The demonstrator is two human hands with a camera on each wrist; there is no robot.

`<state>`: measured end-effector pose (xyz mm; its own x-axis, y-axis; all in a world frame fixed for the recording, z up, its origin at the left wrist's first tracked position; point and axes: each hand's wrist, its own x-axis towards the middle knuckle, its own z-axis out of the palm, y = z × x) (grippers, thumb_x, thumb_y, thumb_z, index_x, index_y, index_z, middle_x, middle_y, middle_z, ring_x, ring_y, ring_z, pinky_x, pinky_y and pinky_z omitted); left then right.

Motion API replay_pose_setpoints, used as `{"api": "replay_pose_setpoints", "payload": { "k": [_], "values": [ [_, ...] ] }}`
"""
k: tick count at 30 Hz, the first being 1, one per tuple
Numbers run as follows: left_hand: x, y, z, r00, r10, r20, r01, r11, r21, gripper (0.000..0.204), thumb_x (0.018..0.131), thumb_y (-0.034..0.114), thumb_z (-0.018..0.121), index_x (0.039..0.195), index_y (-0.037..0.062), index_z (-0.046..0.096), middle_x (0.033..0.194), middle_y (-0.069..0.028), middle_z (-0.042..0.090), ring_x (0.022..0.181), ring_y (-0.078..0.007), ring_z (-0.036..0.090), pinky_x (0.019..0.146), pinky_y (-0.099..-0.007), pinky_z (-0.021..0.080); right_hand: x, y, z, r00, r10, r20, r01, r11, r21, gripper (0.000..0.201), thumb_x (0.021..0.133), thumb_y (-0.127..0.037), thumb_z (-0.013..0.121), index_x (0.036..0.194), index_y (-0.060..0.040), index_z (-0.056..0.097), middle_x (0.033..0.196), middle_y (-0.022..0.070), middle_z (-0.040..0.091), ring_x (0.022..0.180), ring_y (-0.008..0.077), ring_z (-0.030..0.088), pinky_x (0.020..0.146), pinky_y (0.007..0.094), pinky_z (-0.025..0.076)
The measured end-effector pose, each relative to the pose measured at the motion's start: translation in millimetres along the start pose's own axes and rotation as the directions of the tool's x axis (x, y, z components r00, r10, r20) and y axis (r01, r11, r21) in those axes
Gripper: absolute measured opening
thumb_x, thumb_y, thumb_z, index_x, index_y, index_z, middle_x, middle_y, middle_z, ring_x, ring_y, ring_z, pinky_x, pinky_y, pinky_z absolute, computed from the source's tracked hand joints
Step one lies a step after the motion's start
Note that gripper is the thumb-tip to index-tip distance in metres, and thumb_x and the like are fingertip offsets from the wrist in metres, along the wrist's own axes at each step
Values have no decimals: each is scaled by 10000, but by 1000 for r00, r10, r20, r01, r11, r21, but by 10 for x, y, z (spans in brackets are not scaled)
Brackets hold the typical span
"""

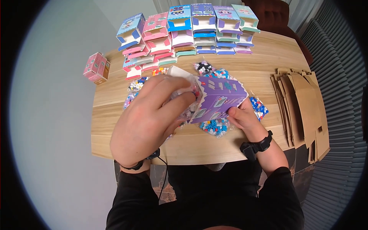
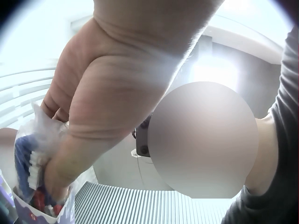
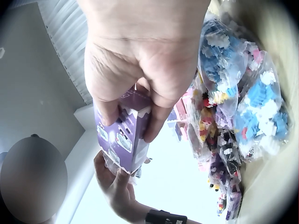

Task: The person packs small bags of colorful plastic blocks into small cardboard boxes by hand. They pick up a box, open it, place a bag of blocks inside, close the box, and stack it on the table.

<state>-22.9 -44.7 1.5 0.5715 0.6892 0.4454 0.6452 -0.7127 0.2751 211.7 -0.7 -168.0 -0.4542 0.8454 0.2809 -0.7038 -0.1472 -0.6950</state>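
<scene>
In the head view my left hand pinches a clear plastic bag of small building blocks at the mouth of a purple box. The left wrist view shows blue, white and red blocks in the bag, its lower end inside the box's wavy rim. My right hand grips the box at its other end, thumb along one face. Seen from the right wrist, the fingers of that hand straddle the box, which lies tilted between both hands.
Stacked, opened small boxes line the table's back. A pink box stands at the left edge. Bags of blocks lie around the hands, one of them blue. Flattened cardboard leans at the right. A cable hangs below the left wrist.
</scene>
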Motion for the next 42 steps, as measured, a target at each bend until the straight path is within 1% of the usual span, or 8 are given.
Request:
{"api": "replay_pose_setpoints", "payload": {
  "k": [5, 8, 18, 20, 23, 30, 36, 42],
  "values": [
    [5, -37, 48, 999, 53, -7, -53, 999, -6, 487, 512, -49, 786, 963, 33, 622, 1126, -112, 621, 1002, -333, 581, 822, -419, 492, -5, 4, -9, 1000, -16, -8, 16, 1000, -10, 820, 818, -134, 784, 1471, -35, 298, 1392, 105, 502, 1270, 207, 503, 1053, 375, 424],
    [-14, -59, 53, 997, 73, 1, -73, 995, 61, 344, 622, 13, 736, 953, 47, 648, 1106, -70, 625, 978, -276, 594, 813, -371, 512, -9, 6, 1, 1000, -20, -15, 20, 1000, -8, 826, 813, -139, 791, 1470, -34, 301, 1382, 104, 510, 1264, 206, 508, 1051, 372, 424],
    [-15, -67, 86, 994, 48, 97, -46, 999, -18, 390, 626, -4, 737, 995, 42, 619, 1078, -85, 621, 994, -300, 587, 805, -386, 506, -62, 76, -61, 998, 49, 26, -46, 992, -118, 737, 859, -174, 749, 1443, -28, 324, 1346, 108, 536, 1234, 199, 528, 1010, 362, 451],
    [5, -88, 107, 997, 46, 62, -39, 993, -112, 485, 577, -24, 767, 1036, 35, 624, 1116, -127, 619, 994, -343, 578, 796, -409, 494, -38, 83, -73, 998, 63, 28, -65, 997, 41, 702, 881, -163, 719, 1443, -25, 321, 1351, 119, 528, 1243, 222, 524, 1009, 383, 459],
    [69, -18, 80, 997, 18, -81, -30, 987, -159, 516, 634, 17, 788, 1126, 40, 633, 1221, -151, 590, 1035, -334, 586, 799, -410, 494, 4, 62, -82, 996, 82, 26, -86, 971, 224, 648, 913, -156, 672, 1440, -21, 321, 1368, 136, 510, 1258, 260, 515, 1017, 421, 461],
    [-14, -82, -34, 999, 6, 39, -4, 998, -64, 584, 671, 81, 786, 1225, 47, 606, 1295, -174, 563, 1101, -362, 586, 876, -418, 503, 24, 48, -56, 988, 155, 25, -156, 941, 300, 603, 958, -227, 608, 1442, -18, 315, 1382, 156, 489, 1238, 301, 534, 980, 471, 495],
    [-6, -130, 29, 1000, -2, 5, 2, 999, -38, 562, 687, 61, 744, 1226, 45, 586, 1229, -163, 608, 1070, -359, 608, 881, -407, 516, -13, 41, -132, 970, 199, 138, -227, 946, 230, 586, 968, -242, 594, 1437, -22, 321, 1372, 158, 493, 1210, 309, 556, 897, 473, 547],
    [-2, -92, 122, 999, -22, 29, 25, 996, -84, 561, 703, 60, 736, 1240, 54, 571, 1251, -152, 609, 1072, -354, 618, 862, -409, 529, -57, 100, -33, 987, 152, 59, -157, 983, 91, 599, 968, -241, 594, 1448, -38, 299, 1376, 151, 492, 1195, 307, 567, 914, 469, 539]
  ]
}}
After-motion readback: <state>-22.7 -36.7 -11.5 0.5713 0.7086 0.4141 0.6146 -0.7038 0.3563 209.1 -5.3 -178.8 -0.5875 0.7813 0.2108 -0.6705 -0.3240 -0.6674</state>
